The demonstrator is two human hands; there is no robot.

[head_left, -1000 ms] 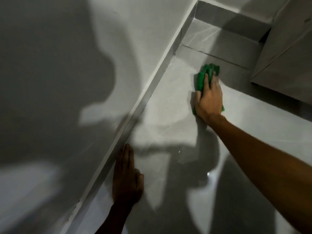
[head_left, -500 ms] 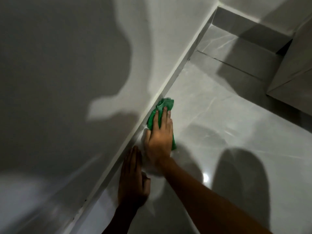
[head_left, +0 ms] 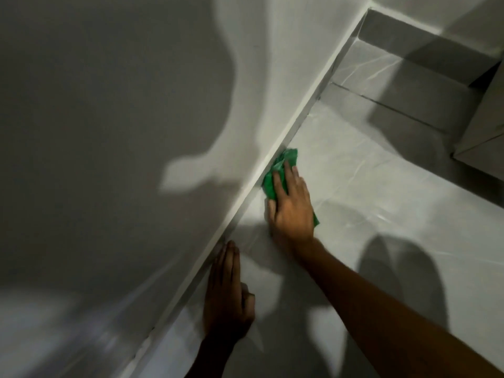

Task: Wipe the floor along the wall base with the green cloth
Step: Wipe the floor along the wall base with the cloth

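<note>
Cloth was what I saw first: the green cloth (head_left: 278, 173) lay bunched on the floor (head_left: 381, 214), touching the base of the wall (head_left: 163, 91). My right hand (head_left: 290, 205) pressed flat on it, fingers (head_left: 278, 184) slightly spread, the cloth showing past the fingertips and at the far side of the palm. My left hand (head_left: 226, 293) lay flat on the floor beside the skirting, fingers together, holding nothing.

Most of green cloth (head_left: 282, 166) hidden under right hand (head_left: 293, 208).
</note>
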